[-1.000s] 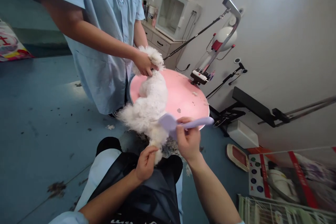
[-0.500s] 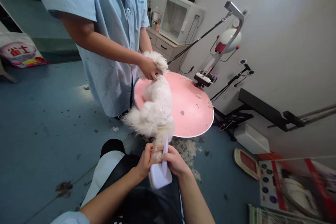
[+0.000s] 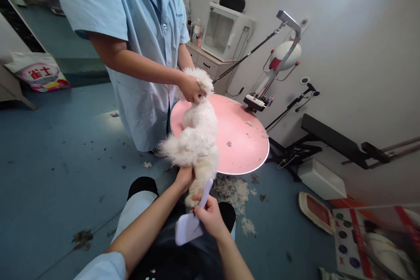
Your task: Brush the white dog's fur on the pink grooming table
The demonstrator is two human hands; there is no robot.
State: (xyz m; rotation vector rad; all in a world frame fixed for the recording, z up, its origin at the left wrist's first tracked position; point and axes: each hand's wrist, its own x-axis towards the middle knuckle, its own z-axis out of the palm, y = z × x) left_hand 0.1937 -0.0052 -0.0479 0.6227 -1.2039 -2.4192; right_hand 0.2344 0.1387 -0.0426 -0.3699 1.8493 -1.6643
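A white fluffy dog stands on a round pink table, its rear toward me and one hind leg stretched out over the near edge. My left hand is closed around the upper part of that leg; its fingers are partly hidden in the fur. In my right hand is a lavender slicker brush, gripped by the handle, with its head low and left of the paw. The brush's bristle side faces away. My right fingers are beside the paw.
Across the table a person in a light blue shirt holds the dog's head with one hand. A metal grooming arm with a strap rises from the table's far side. Clumps of cut hair litter the blue floor.
My left hand has moved up the leg from near the paw. The brush has swung left and down, its head now tilted. My right hand has lowered slightly.
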